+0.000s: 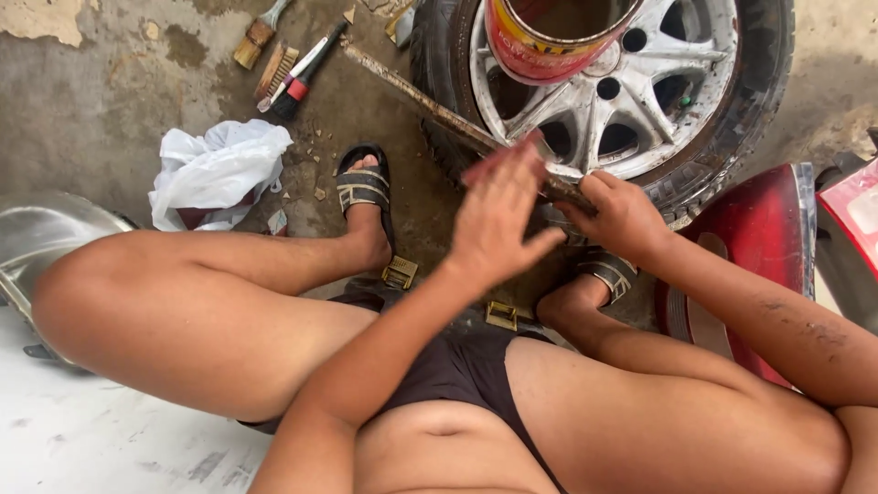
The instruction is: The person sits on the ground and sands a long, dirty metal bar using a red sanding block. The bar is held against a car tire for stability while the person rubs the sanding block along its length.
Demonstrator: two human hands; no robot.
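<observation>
My right hand (620, 212) is closed around the near end of a long dirty stick (430, 102) that runs up and left across the concrete floor and over the edge of a car wheel (640, 101). My left hand (501, 215) is raised in front of the stick with flat, spread fingers and an open palm; it holds nothing. A red and yellow tin can (540, 41) stands on the silver rim of the wheel, which lies flat in its black tyre.
A crumpled white plastic bag (215, 169) lies on the floor at left, with several brushes (283, 69) beyond it. Red tail-light parts (768, 229) sit at right. A shiny metal panel (37, 238) is at far left. My sandalled feet (366, 197) rest between them.
</observation>
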